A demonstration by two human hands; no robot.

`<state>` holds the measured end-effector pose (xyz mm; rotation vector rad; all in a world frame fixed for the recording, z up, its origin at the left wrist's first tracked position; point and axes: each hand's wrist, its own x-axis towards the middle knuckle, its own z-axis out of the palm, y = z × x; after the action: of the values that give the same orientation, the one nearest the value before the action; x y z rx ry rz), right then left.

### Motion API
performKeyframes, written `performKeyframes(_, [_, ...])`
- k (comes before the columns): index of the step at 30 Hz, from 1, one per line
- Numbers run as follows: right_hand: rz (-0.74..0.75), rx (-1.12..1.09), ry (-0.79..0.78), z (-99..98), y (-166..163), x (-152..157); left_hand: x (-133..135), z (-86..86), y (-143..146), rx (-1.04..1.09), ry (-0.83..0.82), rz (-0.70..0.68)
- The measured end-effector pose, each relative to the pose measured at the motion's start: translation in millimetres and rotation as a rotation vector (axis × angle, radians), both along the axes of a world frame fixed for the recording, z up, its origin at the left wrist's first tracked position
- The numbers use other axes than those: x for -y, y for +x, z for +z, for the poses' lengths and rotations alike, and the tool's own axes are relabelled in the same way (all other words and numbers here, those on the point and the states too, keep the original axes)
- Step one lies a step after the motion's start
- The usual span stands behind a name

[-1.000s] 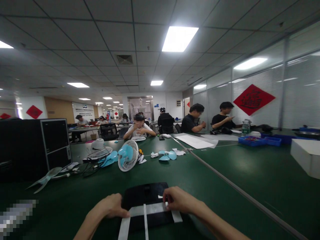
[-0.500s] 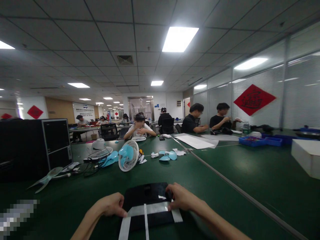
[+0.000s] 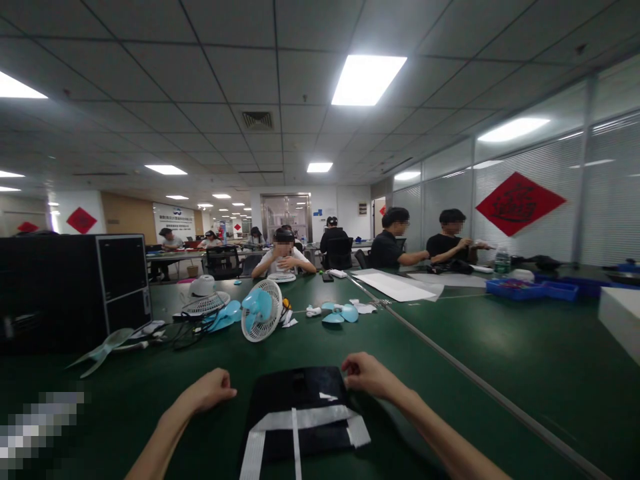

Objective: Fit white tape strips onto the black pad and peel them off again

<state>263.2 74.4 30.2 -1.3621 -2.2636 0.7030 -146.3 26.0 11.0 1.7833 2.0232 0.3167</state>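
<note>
A black flat panel (image 3: 280,387) with rounded corners lies on the table in front of me. Silvery white ribbed strips (image 3: 310,418) run across its face and down its left side, with a short piece folded over at the right. My left hand (image 3: 213,388) is just left of the panel, apart from it, its fingers curled in with nothing showing in them. Close to the panel's upper right corner is my right hand (image 3: 369,375), fingers also curled; whether it touches the edge is hard to see.
On the green table (image 3: 450,413) stand a white fan guard with a blue blade (image 3: 261,311), loose blue fan blades (image 3: 340,313) and cables. A black computer case (image 3: 120,280) is at left. Blue trays (image 3: 530,289) sit at right. A person (image 3: 283,257) sits opposite.
Both my hands have let go of the strips on the panel. The left has moved up and left, the right slightly up and right. The view has turned slightly left.
</note>
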Motion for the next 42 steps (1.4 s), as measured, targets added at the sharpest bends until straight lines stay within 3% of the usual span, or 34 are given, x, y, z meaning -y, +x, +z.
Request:
performKeyframes(3, [0.04,0.006,0.075,4.9,-22,6,-11,-11.9,-18,-0.13,0.075,0.133])
performKeyframes(9, [0.25,0.054,0.218,1.7,-67,3,-17,-17.1,-34,-0.185,0.137,0.185])
performKeyframes(15, [0.107,-0.062,0.164,-3.1,-63,-14,-21,-27.0,-39,-0.232,0.264,0.147])
performKeyframes(19, [0.13,-0.09,0.223,-2.5,-59,-12,-21,-29.4,-37,-0.258,0.282,0.14])
performKeyframes(23, [0.237,0.004,0.246,-3.3,-74,-5,-20,-29.9,-35,-0.278,0.273,0.148])
performKeyframes(29, [0.189,0.206,0.261,1.2,-96,-3,-27,-37.3,-43,-0.256,0.249,0.103])
performKeyframes(37, [0.145,0.214,0.337,2.7,-82,1,-36,-45.8,-55,-0.21,0.2,0.075])
performKeyframes(42, [-0.073,0.061,0.313,16.6,-42,-12,-42,-52.3,-60,-0.219,0.207,0.081])
